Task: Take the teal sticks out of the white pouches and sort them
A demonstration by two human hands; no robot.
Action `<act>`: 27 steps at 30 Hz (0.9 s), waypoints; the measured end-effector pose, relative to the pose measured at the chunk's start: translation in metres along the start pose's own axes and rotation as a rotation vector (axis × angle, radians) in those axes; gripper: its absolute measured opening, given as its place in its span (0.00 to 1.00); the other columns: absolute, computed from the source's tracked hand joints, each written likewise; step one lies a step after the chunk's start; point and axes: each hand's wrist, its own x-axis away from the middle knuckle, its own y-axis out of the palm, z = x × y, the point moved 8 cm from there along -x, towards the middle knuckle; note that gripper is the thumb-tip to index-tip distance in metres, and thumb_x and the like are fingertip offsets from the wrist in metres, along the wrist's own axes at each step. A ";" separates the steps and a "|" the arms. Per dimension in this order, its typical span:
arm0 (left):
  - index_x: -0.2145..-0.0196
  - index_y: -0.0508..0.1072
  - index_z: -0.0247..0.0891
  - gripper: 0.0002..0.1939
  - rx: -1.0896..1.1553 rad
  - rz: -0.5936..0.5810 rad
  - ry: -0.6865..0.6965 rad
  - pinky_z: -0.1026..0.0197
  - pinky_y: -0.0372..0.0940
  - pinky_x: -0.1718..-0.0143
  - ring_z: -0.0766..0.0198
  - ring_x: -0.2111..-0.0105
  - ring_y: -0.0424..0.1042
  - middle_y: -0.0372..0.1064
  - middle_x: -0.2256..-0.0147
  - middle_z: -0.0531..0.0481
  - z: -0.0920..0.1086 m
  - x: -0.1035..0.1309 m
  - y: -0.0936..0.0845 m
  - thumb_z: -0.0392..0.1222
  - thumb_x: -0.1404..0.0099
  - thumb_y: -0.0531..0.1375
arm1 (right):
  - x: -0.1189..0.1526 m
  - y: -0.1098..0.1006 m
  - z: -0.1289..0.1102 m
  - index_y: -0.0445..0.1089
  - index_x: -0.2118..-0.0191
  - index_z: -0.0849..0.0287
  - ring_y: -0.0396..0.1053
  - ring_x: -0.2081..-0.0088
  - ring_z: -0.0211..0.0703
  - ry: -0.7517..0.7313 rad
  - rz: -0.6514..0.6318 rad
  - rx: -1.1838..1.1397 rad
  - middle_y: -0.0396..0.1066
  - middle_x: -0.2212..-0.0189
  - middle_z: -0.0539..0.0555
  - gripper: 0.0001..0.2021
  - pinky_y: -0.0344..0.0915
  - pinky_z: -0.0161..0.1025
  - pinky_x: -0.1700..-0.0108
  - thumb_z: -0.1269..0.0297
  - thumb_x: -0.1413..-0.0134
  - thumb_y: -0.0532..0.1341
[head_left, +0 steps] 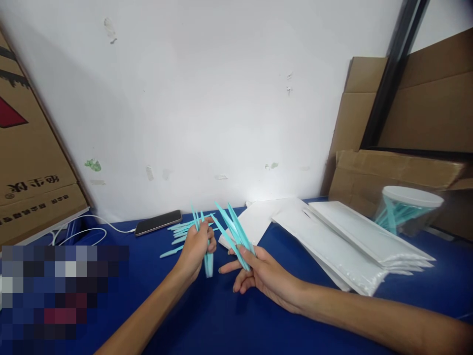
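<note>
My left hand (198, 242) is closed around a few slim turquoise plastic sticks, shaped like eyebrow razors (209, 266), whose ends stick out above and below the fist. Just to its right, my right hand (258, 276) pinches several more of these razors (232, 224) between thumb and fingers, fanned out and tilted up to the left. Some fingers of that hand are spread away from them. Behind my left hand, a loose group of the same turquoise razors (179, 239) lies on the blue table, partly hidden by the hand.
White padded envelopes (332, 246) lie overlapping on the right. A clear tub with a white lid (410, 197) holding turquoise sticks stands beyond them. A phone (158, 223) with a white cable (111, 220) rests at the back left. Cardboard boxes (37, 148) flank both sides, against a white wall.
</note>
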 end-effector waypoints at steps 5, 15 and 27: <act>0.61 0.71 0.37 0.19 -0.037 -0.177 -0.040 0.70 0.39 0.86 0.76 0.86 0.39 0.43 0.81 0.65 0.004 0.009 0.016 0.57 0.37 0.60 | 0.000 -0.002 0.001 0.62 0.45 0.66 0.75 0.70 0.34 0.005 0.004 -0.010 0.76 0.55 0.65 0.22 0.70 0.32 0.65 0.50 0.32 0.55; 0.71 0.66 0.38 0.20 -0.285 -0.167 0.174 0.71 0.49 0.84 0.73 0.82 0.56 0.60 0.80 0.59 0.006 0.013 0.028 0.58 0.38 0.63 | -0.003 0.004 0.004 0.61 0.47 0.62 0.76 0.72 0.35 -0.034 -0.093 0.038 0.77 0.58 0.62 0.22 0.69 0.31 0.68 0.48 0.32 0.52; 0.64 0.61 0.40 0.18 -0.182 -0.161 0.168 0.71 0.50 0.84 0.75 0.86 0.49 0.57 0.81 0.63 -0.002 0.010 0.027 0.57 0.34 0.59 | -0.004 0.001 0.002 0.62 0.49 0.62 0.75 0.72 0.35 -0.011 -0.054 -0.066 0.77 0.58 0.60 0.20 0.68 0.31 0.67 0.49 0.33 0.56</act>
